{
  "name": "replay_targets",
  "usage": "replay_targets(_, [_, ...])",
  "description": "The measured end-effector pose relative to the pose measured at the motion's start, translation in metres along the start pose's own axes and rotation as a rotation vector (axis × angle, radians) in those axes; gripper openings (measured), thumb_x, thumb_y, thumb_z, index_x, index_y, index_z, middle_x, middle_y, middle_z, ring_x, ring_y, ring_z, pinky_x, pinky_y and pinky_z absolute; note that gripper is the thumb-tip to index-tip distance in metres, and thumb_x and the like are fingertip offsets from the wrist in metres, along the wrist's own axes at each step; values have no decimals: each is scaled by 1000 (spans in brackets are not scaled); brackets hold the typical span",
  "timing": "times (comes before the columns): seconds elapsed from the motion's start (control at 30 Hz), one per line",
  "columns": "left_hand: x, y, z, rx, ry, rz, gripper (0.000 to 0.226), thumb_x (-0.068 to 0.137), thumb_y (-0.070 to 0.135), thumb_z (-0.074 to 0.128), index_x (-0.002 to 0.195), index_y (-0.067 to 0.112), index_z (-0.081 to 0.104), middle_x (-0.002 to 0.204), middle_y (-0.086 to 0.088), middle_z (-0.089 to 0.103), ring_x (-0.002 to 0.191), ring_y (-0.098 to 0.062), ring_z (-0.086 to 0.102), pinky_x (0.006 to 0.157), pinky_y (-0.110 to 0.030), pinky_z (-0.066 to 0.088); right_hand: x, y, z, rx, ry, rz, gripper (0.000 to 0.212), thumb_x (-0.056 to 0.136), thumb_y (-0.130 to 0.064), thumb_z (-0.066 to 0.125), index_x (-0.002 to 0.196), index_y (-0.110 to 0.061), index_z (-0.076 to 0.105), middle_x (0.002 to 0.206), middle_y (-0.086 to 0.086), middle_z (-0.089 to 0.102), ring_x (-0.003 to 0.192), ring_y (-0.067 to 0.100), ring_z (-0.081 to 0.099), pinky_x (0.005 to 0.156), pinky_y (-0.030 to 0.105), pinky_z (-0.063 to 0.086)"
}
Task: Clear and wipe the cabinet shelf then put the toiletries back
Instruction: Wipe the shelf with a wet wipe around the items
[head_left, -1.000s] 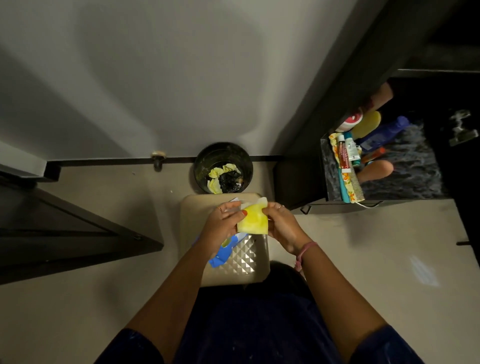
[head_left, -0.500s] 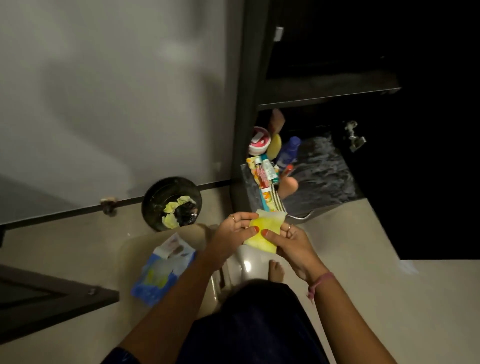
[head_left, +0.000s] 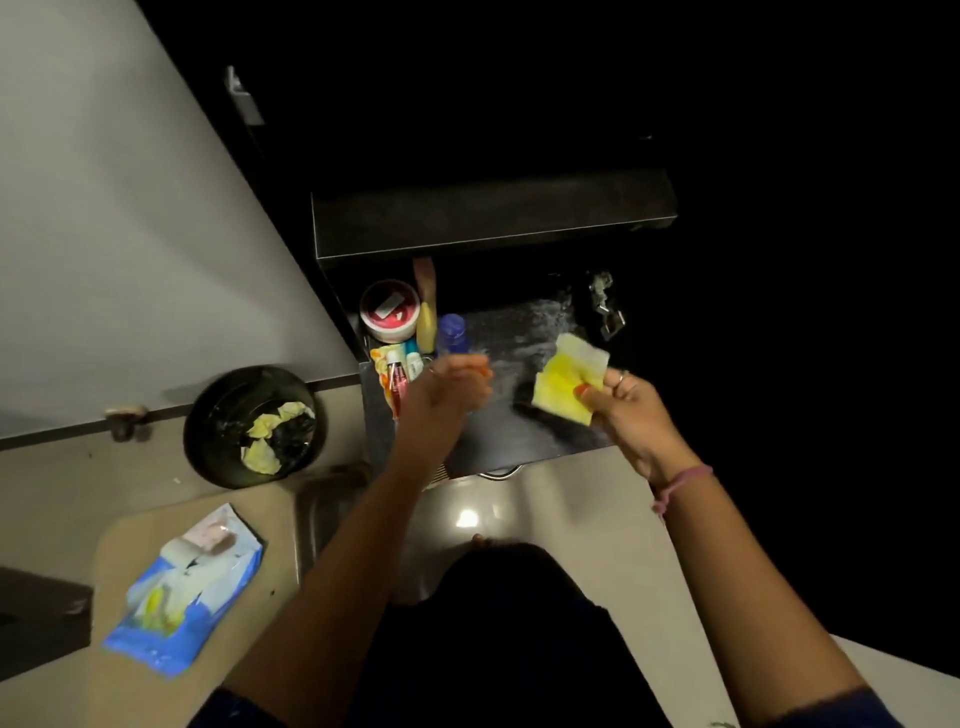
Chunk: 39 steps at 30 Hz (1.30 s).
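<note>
Dark cabinet shelf (head_left: 519, 415); right hand (head_left: 631, 410) pinches a yellow wipe (head_left: 569, 379), blurred left hand (head_left: 449, 387) unclear; labels unreadable.

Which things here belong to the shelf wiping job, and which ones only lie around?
Job:
- wipe, pinched in right hand
- shelf
- toiletries: jar, blue bottle, tubes
- left hand, blurred, over the toiletries

Lying about:
- bin with used wipes
- wipe pack on the stool

left hand (head_left: 457, 387) blurred, right hand (head_left: 631, 410) pinching
</note>
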<state>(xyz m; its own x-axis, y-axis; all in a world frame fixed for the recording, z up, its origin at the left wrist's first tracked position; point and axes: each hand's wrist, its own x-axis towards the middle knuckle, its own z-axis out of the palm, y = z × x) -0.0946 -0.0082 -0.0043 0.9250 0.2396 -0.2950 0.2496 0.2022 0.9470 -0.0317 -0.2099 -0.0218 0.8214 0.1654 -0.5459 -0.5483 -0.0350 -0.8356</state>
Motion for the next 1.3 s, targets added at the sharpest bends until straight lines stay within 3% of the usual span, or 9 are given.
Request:
replay_targets(0.1, [6, 10, -16, -110, 180, 36, 12, 91, 11, 55, 95, 16, 65, 83, -2, 68, 77, -20, 63, 68, -37, 52, 34, -15, -3, -295, 169, -107, 31, 93, 5, 44, 120, -2, 59, 109, 11, 64, 101, 25, 62, 96, 35, 49])
replay_targets(0.23, [12, 7, -42, -125, 397, 35, 14, 94, 8, 48, 98, 9, 61, 76, 5, 68, 68, -5, 65, 62, -20, 52, 82, -41, 9, -901, 358, -354, 36, 89, 1, 47, 121, -8, 61, 110, 19, 67, 105, 32, 61, 92, 32, 44])
replay_targets(0.47, [18, -28, -70, -81, 518, -58, 18, 94, 13, 50, 85, 23, 62, 81, 2, 65, 69, -7, 62, 65, -23, 50, 150, -48, 45, -1547, 172, -324, 31, 90, 5, 39, 110, 5, 61, 110, 24, 64, 106, 38, 61, 85, 44, 50])
replay_targets(0.8, [23, -61, -83, -107, 468, -151, 17, 94, 7, 48, 91, 19, 60, 80, 5, 64, 69, -4, 59, 63, -17, 49, 177, 3, 55, -1559, 54, -284, 48, 90, 5, 36, 136, -7, 43, 136, 21, 44, 112, 38, 54, 89, 43, 45])
replay_targets(0.93, [25, -62, -75, -105, 428, -138, 19, 94, 5, 47, 88, 18, 59, 72, 8, 65, 62, -2, 60, 58, -14, 49, 157, 21, 51, -1461, 24, -295, 43, 98, -8, 36, 141, -9, 37, 151, 7, 31, 137, 26, 34, 108, 28, 27])
replay_targets(1.0, [25, -61, -73, -109, 399, -126, 20, 94, 4, 47, 87, 17, 59, 65, 10, 67, 58, 0, 59, 56, -13, 48, 129, 33, 47, -1392, 51, -311, 39, 101, -17, 36, 139, -10, 43, 150, 3, 34, 139, 20, 30, 106, 18, 22])
replay_targets(1.07, [24, -61, -72, -104, 375, -119, 20, 94, 4, 48, 86, 18, 60, 66, 11, 68, 61, -1, 60, 58, -14, 50, 103, 49, 38, -1334, 21, -250, 42, 100, -8, 32, 142, -11, 37, 153, 2, 26, 142, 18, 23, 107, 15, 16])
replay_targets(1.17, [24, -60, -70, -112, 349, -117, 19, 93, 4, 50, 87, 18, 61, 71, 9, 70, 66, -4, 62, 62, -17, 52, 65, 84, 23, -1383, 59, -180, 64, 89, 14, 27, 148, -8, 15, 158, 8, 8, 146, 21, 9, 117, 28, 15])
replay_targets(1.3, [22, -63, -68, -75, 326, -99, 15, 92, 3, 51, 89, 15, 60, 70, 10, 71, 62, 0, 63, 58, -15, 51, 14, 119, 10, -1376, 78, -227, 64, 87, 18, 28, 146, -4, 19, 156, 14, 15, 144, 26, 15, 114, 24, 13])
